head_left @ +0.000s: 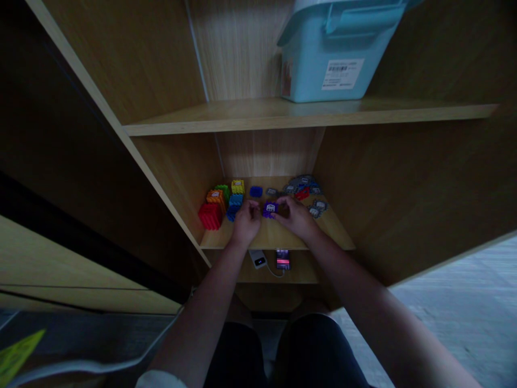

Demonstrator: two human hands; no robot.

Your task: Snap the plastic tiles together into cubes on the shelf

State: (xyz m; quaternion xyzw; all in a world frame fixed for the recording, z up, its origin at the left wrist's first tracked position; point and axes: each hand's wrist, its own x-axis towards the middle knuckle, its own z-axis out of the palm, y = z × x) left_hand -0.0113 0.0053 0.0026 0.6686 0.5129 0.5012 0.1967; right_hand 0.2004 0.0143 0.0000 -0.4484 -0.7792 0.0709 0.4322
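On the middle shelf [258,240], my right hand [297,216] pinches the right edge of a small purple stack of flat pieces [269,210] with a white printed top. My left hand [247,220] is just left of that stack with its fingers curled together; whatever is in them, if anything, does not show. Left of it sit dark blue [231,214] and lighter blue stacks [236,200]. Beyond are red [210,216], orange [216,199], green [223,191] and yellow stacks [238,186]. A flat blue piece [256,191] lies behind the purple stack.
Grey pieces [297,185] heap at the back right, with a red piece [301,194] among them. More grey pieces [318,208] lie nearer. A white power bank [257,258] is cabled to a lit phone [283,260] below. A light-blue bin [311,70] stands on the upper shelf [242,116].
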